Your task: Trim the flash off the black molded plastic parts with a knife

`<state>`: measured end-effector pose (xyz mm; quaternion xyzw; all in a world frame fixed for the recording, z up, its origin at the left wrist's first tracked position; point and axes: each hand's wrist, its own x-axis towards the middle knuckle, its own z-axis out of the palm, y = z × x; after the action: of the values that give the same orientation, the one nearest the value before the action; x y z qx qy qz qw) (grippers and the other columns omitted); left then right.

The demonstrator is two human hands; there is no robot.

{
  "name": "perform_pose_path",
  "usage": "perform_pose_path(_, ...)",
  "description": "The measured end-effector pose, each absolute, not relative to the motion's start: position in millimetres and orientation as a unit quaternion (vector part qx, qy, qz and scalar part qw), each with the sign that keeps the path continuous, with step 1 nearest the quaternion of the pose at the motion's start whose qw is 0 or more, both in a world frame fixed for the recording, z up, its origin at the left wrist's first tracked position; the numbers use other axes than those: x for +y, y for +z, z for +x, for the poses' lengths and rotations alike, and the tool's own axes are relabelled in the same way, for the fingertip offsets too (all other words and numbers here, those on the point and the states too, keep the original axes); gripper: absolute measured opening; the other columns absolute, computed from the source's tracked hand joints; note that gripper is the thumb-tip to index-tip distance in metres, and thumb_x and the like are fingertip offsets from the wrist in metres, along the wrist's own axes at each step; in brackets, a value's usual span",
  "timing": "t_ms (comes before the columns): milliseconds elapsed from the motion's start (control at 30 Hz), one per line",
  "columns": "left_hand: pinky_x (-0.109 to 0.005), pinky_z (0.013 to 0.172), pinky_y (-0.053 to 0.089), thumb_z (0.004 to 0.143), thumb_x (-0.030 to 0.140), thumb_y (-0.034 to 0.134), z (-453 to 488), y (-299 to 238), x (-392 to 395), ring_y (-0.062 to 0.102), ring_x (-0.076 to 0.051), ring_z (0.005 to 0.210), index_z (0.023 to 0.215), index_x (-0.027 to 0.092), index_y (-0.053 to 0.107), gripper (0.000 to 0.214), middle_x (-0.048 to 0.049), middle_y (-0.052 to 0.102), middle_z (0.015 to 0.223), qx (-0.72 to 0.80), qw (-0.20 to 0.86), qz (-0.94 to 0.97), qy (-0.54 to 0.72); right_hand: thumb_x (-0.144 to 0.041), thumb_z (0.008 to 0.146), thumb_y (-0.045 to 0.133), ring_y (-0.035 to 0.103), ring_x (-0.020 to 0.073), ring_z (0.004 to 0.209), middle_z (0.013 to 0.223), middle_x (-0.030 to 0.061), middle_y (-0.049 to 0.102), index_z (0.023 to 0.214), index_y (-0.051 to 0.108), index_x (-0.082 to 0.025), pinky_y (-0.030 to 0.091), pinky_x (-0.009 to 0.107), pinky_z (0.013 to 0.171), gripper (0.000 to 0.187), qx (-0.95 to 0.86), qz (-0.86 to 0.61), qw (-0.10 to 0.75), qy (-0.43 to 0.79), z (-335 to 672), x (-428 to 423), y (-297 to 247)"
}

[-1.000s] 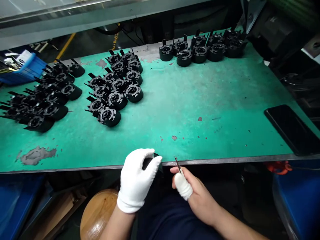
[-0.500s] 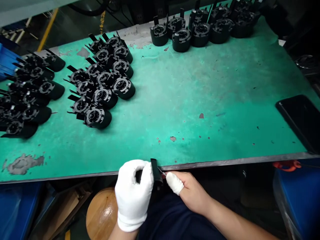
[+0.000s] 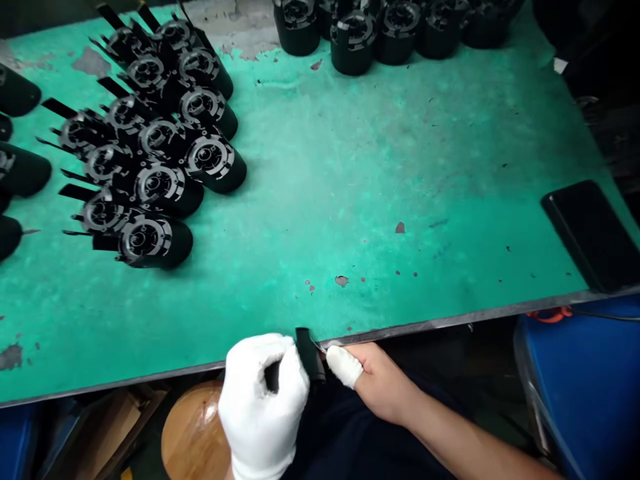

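Note:
My left hand [image 3: 261,407], in a white glove, is closed on a black plastic part [image 3: 309,352] at the front edge of the bench. Most of that part is hidden by the glove; a flat, strip-like piece sticks up past my fingers. Just to its right, my bare right hand [image 3: 377,380], its thumb covered in white, pinches a thin metal blade [image 3: 319,347]. The blade's tip points at the black part; whether it touches cannot be made out. Its handle is hidden in my fist.
Black round housings [image 3: 155,180] with upright tabs stand grouped on the green bench [image 3: 320,167] at left, with more [image 3: 353,43] along the back. A black phone [image 3: 593,233] lies at right. Below are a wooden stool [image 3: 193,433] and a blue bin [image 3: 580,373].
The view has tilted down and closer, so the housings sit larger and further left. Both hands stay at the bench edge with the same part and blade, with little movement.

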<state>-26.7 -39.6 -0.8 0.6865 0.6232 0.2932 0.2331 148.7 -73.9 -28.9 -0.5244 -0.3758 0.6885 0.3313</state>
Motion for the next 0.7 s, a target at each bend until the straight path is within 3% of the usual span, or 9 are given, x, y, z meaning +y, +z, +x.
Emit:
perform_pose_path(100, -0.037, 0.087, 0.051, 0.086, 0.019, 0.066, -27.9, -4.1, -40.0, 0.064, -0.020, 0.088, 0.090, 0.022, 0.063, 0.005, -0.0038, 0.066, 0.092, 0.636, 0.243, 0.668, 0.301, -0.043, 0.101, 0.046, 0.049, 0.0164, 0.076, 0.079, 0.0000, 0.058, 0.078, 0.062, -0.019, 0.041, 0.030, 0.073, 0.036, -0.365, -0.509, 0.347, 0.698, 149.1, -81.5, -30.8)
perform_pose_path(200, -0.036, 0.086, 0.051, 0.088, 0.024, 0.064, -26.1, -4.9, -36.2, 0.064, -0.019, 0.084, 0.088, 0.021, 0.063, 0.003, -0.0033, 0.066, 0.089, 0.639, 0.227, 0.673, 0.294, -0.042, 0.097, 0.055, 0.049, 0.0143, 0.070, 0.075, -0.0016, 0.056, 0.100, 0.067, -0.019, 0.041, 0.028, 0.068, 0.026, -0.378, -0.515, 0.365, 0.677, 148.9, -91.0, -28.8)
perform_pose_path(300, -0.035, 0.084, 0.050, 0.091, 0.032, 0.061, -21.1, -0.6, -30.2, 0.063, -0.018, 0.081, 0.084, 0.021, 0.063, 0.013, -0.0026, 0.066, 0.084, 0.638, 0.198, 0.690, 0.279, -0.038, 0.088, 0.070, 0.044, 0.0109, 0.061, 0.069, -0.0064, 0.050, 0.128, 0.059, -0.020, 0.037, 0.025, 0.060, 0.045, -0.412, -0.520, 0.383, 0.643, 143.3, -94.3, -27.6)
perform_pose_path(367, -0.034, 0.082, 0.051, 0.092, 0.037, 0.060, -18.2, 6.3, -29.1, 0.063, -0.018, 0.078, 0.082, 0.021, 0.063, 0.019, -0.0018, 0.066, 0.082, 0.645, 0.202, 0.687, 0.266, -0.035, 0.087, 0.071, 0.047, 0.0107, 0.062, 0.072, -0.0055, 0.053, 0.136, 0.056, -0.020, 0.039, 0.025, 0.061, 0.054, -0.443, -0.520, 0.399, 0.612, 137.7, -93.2, -27.8)
perform_pose_path(500, -0.031, 0.083, 0.055, 0.094, 0.043, 0.057, -23.3, 26.9, -43.0, 0.068, -0.017, 0.086, 0.095, 0.023, 0.067, 0.023, -0.0020, 0.071, 0.094, 0.659, 0.279, 0.644, 0.273, -0.035, 0.090, 0.066, 0.049, 0.0119, 0.063, 0.073, -0.0021, 0.056, 0.125, 0.066, -0.018, 0.041, 0.026, 0.062, 0.038, -0.458, -0.554, 0.444, 0.536, 135.0, -92.8, -25.4)
perform_pose_path(600, -0.037, 0.097, 0.056, 0.096, 0.046, 0.054, -35.8, 41.4, -61.5, 0.069, -0.022, 0.108, 0.114, 0.026, 0.067, 0.030, -0.0053, 0.071, 0.118, 0.608, 0.339, 0.624, 0.354, -0.036, 0.094, 0.061, 0.051, 0.0135, 0.065, 0.075, 0.0003, 0.059, 0.111, 0.071, -0.019, 0.043, 0.027, 0.064, 0.026, -0.427, -0.528, 0.478, 0.557, 144.1, -91.4, -18.6)
perform_pose_path(700, -0.050, 0.108, 0.052, 0.086, 0.068, 0.056, -43.0, 49.8, -72.6, 0.056, -0.035, 0.132, 0.140, 0.026, 0.052, 0.069, -0.0127, 0.053, 0.148, 0.527, 0.391, 0.641, 0.398, -0.037, 0.093, 0.062, 0.051, 0.0147, 0.066, 0.072, 0.0000, 0.058, 0.097, 0.072, -0.019, 0.045, 0.028, 0.067, 0.021, -0.383, -0.466, 0.481, 0.637, 150.2, -83.8, -10.1)
